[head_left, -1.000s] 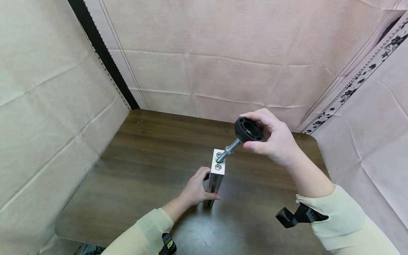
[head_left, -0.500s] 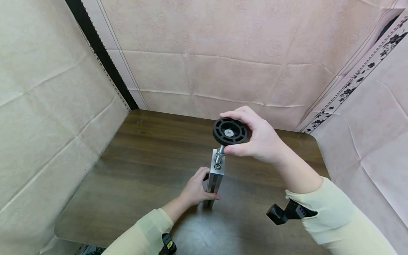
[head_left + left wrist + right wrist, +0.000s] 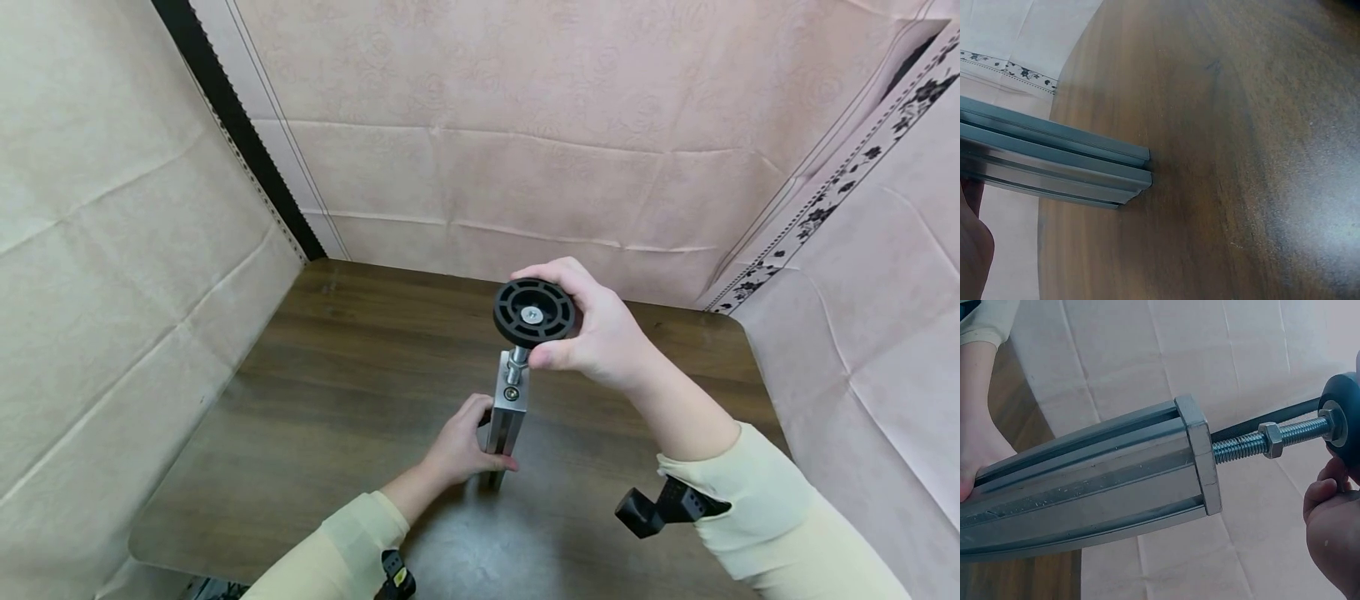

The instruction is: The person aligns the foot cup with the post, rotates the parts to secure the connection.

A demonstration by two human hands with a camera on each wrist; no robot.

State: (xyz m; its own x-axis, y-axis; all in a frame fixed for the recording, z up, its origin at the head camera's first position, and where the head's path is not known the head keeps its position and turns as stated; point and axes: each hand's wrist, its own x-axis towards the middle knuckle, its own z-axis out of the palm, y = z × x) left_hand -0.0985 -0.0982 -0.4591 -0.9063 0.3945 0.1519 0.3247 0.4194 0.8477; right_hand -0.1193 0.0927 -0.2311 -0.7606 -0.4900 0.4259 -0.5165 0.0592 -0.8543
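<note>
My left hand grips a slotted aluminium profile that stands upright on the table. A metal end plate caps its top, with a socket-head screw showing in it. Above it, my right hand holds the round black base of a levelling foot by its rim, thumb on the near side. In the right wrist view the threaded stud meets the end plate in line with the profile, and a hex nut sits partway along it. How deep the stud sits is hidden.
The brown wooden table lies under both hands; the profile's lower end stands on it. Pale cloth hangs behind and at both sides. Each forearm carries a black wrist camera, such as the right camera.
The levelling foot has moved left and swung from tilted to nearly upright, its stud lining up with the end plate. My right hand moved left with it; the left hand stayed put.
</note>
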